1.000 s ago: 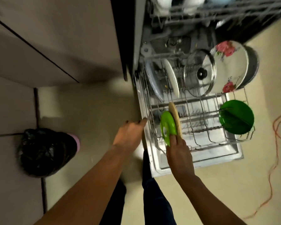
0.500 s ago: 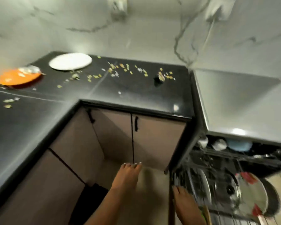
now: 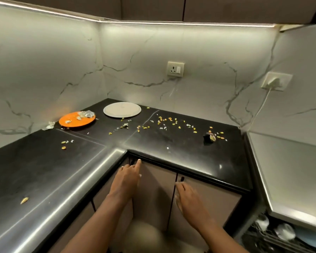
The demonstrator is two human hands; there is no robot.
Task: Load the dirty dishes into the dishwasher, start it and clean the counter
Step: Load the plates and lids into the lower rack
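An orange plate (image 3: 77,119) with scraps and crumpled foil lies on the black L-shaped counter (image 3: 35,176) at the back left. A white plate (image 3: 122,109) lies beside it in the corner. Yellow and white food bits (image 3: 171,123) are strewn over the counter, and a small dark lump (image 3: 209,137) sits near its right end. My left hand (image 3: 126,179) is raised in front of the cabinet doors, fingers apart, holding nothing. My right hand (image 3: 189,198) hangs lower, also empty and open. The open dishwasher's upper rack (image 3: 277,232) shows at the bottom right.
The dishwasher's steel top (image 3: 290,170) adjoins the counter on the right. Two wall sockets (image 3: 175,68), one with a plug and white cord (image 3: 274,83), sit on the marble backsplash. Beige cabinet doors (image 3: 204,203) stand below the counter.
My view has swung up from the dishwasher's lower rack to the counter. My right hand has let go of the green plate left in the rack. Both hands have risen toward the counter.
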